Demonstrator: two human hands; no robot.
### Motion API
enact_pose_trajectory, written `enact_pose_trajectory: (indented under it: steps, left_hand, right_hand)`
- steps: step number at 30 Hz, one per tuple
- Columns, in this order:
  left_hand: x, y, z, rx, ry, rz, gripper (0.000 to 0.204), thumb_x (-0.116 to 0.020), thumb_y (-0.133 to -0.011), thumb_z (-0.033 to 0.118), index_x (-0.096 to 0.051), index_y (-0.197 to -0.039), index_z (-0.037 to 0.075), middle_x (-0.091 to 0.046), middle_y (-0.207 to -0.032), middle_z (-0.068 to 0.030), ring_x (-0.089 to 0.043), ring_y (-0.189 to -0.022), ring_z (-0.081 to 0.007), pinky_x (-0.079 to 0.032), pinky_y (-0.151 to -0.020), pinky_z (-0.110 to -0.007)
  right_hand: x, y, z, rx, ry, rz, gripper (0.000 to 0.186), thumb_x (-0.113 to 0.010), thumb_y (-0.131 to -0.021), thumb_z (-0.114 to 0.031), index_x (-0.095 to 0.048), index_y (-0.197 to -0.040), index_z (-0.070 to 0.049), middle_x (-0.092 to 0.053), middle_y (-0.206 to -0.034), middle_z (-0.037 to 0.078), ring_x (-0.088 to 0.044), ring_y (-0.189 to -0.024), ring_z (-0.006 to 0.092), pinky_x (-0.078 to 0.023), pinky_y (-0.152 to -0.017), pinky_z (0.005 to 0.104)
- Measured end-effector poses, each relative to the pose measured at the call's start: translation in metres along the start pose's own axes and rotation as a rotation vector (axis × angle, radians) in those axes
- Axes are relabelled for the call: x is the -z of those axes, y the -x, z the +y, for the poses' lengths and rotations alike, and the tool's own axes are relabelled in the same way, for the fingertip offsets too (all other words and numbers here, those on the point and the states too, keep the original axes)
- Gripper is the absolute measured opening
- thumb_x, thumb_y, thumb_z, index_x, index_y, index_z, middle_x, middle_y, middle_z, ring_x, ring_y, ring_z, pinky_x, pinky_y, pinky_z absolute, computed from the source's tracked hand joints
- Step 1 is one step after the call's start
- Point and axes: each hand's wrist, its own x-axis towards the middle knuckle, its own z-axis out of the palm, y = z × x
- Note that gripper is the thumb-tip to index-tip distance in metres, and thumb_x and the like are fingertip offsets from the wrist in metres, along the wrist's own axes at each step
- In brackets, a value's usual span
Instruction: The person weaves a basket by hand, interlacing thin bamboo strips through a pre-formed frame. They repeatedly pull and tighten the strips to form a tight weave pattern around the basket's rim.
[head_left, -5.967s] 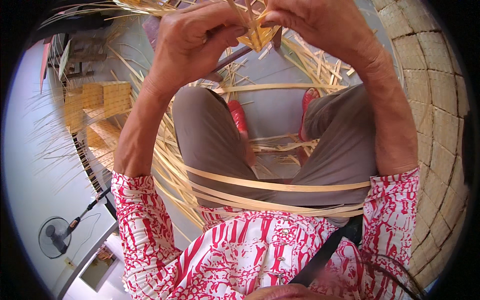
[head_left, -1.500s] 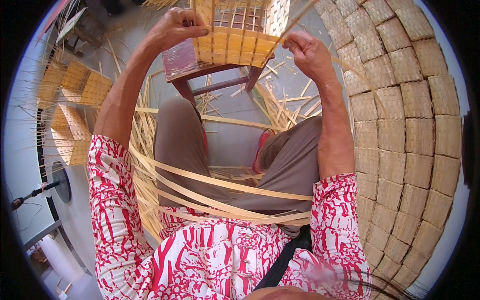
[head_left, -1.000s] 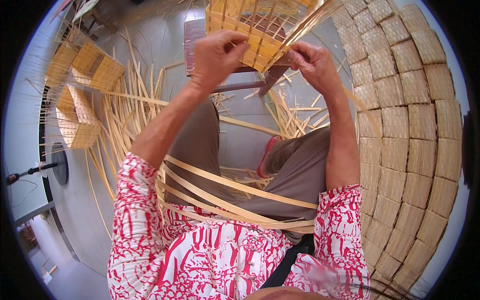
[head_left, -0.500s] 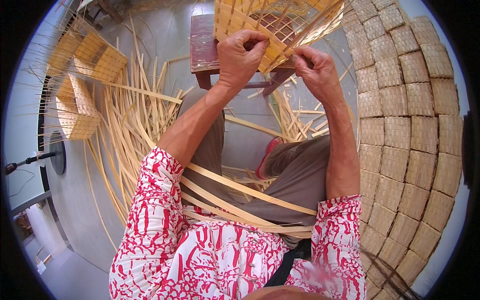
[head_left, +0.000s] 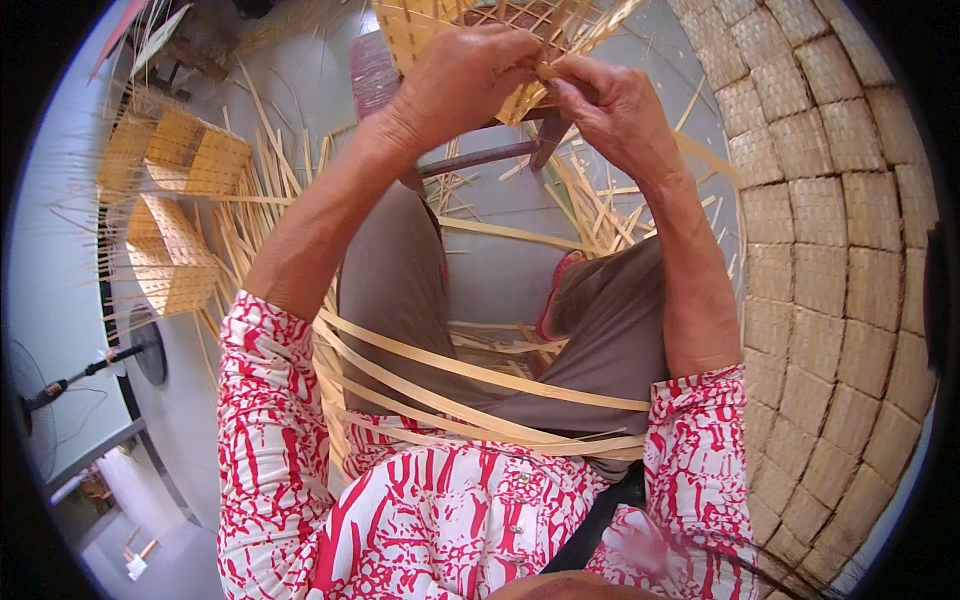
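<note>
A partly woven bamboo basket [head_left: 402, 32] with long loose strips stands on a worn dark red stool [head_left: 371, 78] in front of me. My left hand [head_left: 468, 82] is closed at its near edge, back upward, hiding much of the weave. Right beside it, my right hand [head_left: 618, 112] is closed too, thumb and fingers pinched together. Between the fingertips of both hands a short piece of bamboo strip [head_left: 545, 71] shows. Several long pale bamboo strips [head_left: 480, 370] lie across my lap.
Two half-woven baskets [head_left: 175, 255] with upright strips stand at the left, near a loose heap of strips [head_left: 285, 170]. A black fan [head_left: 148, 345] is at the far left. Stacked woven baskets [head_left: 825, 250] line the right. Cut strips [head_left: 600, 205] litter the floor beyond my knees.
Both hands have come together at the basket's near edge; earlier they were apart. The view has shifted, so basket and stool now sit higher in the picture.
</note>
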Motion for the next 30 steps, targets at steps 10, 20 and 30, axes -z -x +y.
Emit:
enact_pose_trajectory:
  steps: [10,20,30]
  left_hand:
    - [0.030,-0.012,0.018,0.006,0.028,-0.290,0.015,-0.073,-0.088,0.009,-0.072,-0.102,0.003,-0.073,-0.088,-0.0118,-0.072,-0.076,-0.0212,-0.056,-0.068,-0.032]
    - [0.049,-0.011,0.033,-0.170,0.132,-0.384,0.013,-0.073,-0.086,-0.002,-0.072,-0.098,-0.001,-0.075,-0.097,-0.0104,-0.073,-0.083,-0.0159,-0.057,-0.072,-0.027]
    - [0.052,-0.005,0.032,-0.062,0.047,-0.251,0.023,-0.080,-0.082,0.012,-0.071,-0.101,0.005,-0.071,-0.082,-0.0068,-0.072,-0.071,-0.0155,-0.056,-0.063,-0.028]
  right_hand:
    - [0.007,0.013,-0.002,0.197,0.324,0.073,0.014,-0.066,-0.093,-0.025,-0.069,-0.098,-0.013,-0.069,-0.081,0.010,-0.069,-0.076,0.0319,-0.053,-0.067,0.0439]
    - [0.019,0.016,-0.007,0.236,0.394,0.149,0.047,-0.061,-0.091,-0.056,-0.061,-0.076,-0.011,-0.064,-0.068,0.012,-0.066,-0.065,0.0346,-0.049,-0.056,0.0450]
    - [0.020,0.004,-0.010,0.187,0.474,0.104,0.049,-0.061,-0.091,-0.056,-0.057,-0.075,-0.010,-0.062,-0.065,0.012,-0.066,-0.063,0.0336,-0.049,-0.055,0.0444]
